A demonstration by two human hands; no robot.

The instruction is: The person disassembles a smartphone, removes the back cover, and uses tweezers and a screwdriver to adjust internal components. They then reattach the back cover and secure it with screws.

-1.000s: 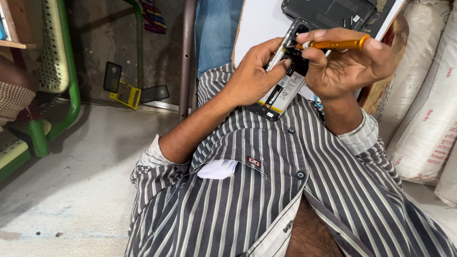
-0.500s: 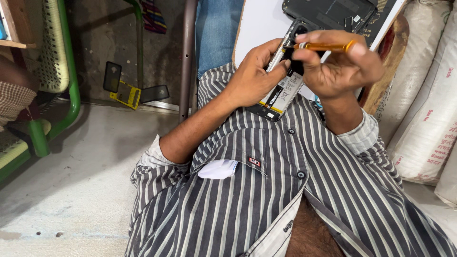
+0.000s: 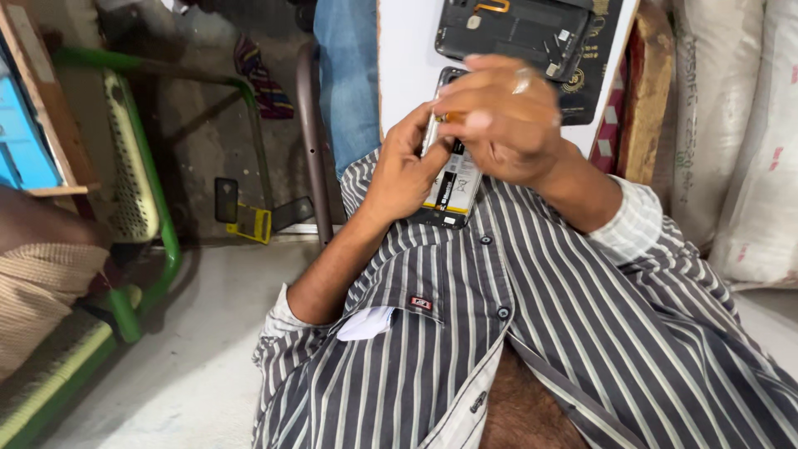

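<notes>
My left hand grips an opened phone by its left edge, its battery and inner parts facing me. Above it my right hand is blurred and closed around an orange-handled screwdriver, of which only a short bit shows by the phone's upper part. The phone rests against my striped shirt. A dark detached back cover lies on the white board just beyond my hands.
A green metal chair stands at the left, with another person's arm in a checked sleeve beside it. A small yellow and black object lies on the floor. White sacks are stacked at the right. Blue jeans show ahead.
My right hand has turned over the phone, so the screwdriver's orange handle, plainly visible before, is now mostly hidden under my fingers. The view has shifted slightly.
</notes>
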